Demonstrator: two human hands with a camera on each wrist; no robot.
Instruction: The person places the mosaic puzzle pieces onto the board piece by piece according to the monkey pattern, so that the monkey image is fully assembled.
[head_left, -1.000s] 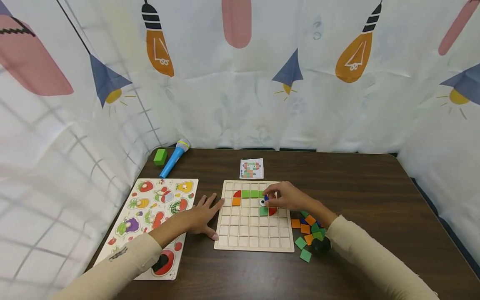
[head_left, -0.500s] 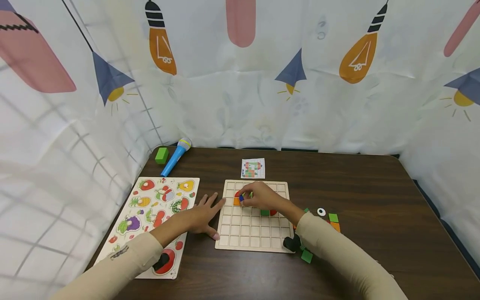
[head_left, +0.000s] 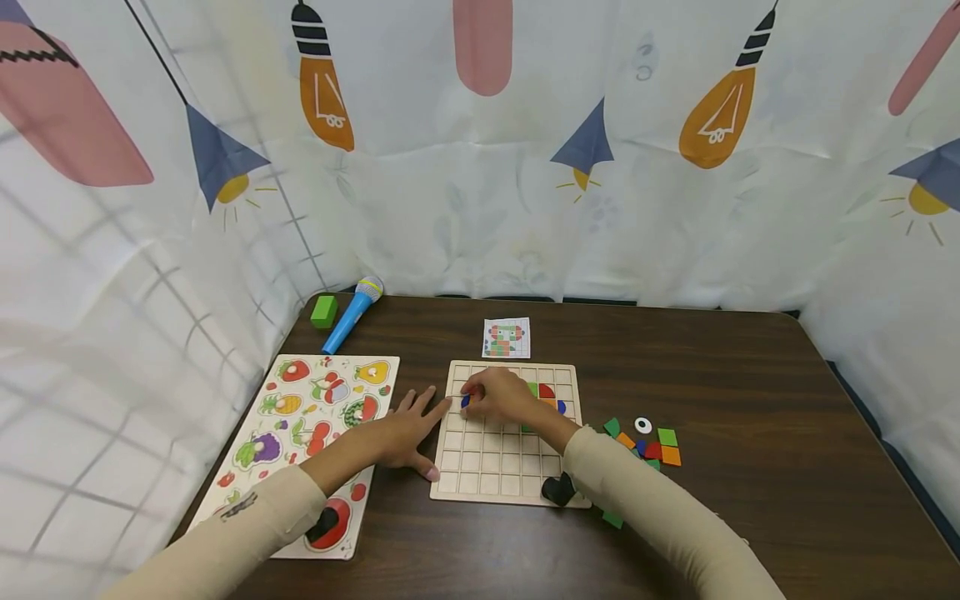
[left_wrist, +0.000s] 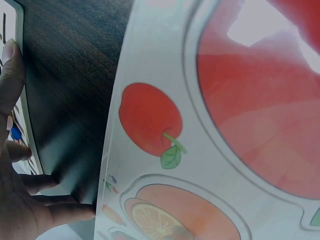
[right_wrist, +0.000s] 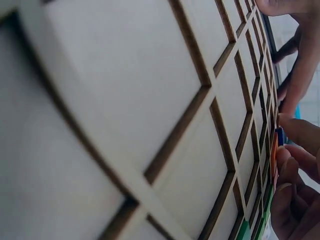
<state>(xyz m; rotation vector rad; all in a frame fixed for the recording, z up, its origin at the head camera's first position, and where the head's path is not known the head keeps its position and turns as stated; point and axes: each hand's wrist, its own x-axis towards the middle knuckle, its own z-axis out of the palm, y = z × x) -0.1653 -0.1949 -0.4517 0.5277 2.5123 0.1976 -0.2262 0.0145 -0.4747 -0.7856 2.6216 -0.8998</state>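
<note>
My right hand [head_left: 506, 396] is over the upper left of a wooden grid board [head_left: 491, 479]. Its thumb and finger pinch a small blue piece [right_wrist: 279, 136] beside an orange tile, at the board's left column. Right of the hand, a red quarter-round tile [head_left: 546, 391], a green tile [head_left: 533, 389] and a blue piece [head_left: 561, 407] lie in the grid; the hand hides other tiles. With fingers spread, my left hand [head_left: 397, 431] touches the board's left edge, its palm side toward the table.
Loose tiles [head_left: 653, 451] and a white ring-shaped piece [head_left: 642, 425] lie right of the board. A small pattern card [head_left: 506, 337] is behind it. At left are a fruit puzzle board [head_left: 307, 396], a blue toy microphone [head_left: 348, 321] and a green block [head_left: 324, 311].
My right hand has moved left across the board with the blue piece, from the right-hand tiles to the left column. Tiles on the right have come into view. The left hand stays in place.
</note>
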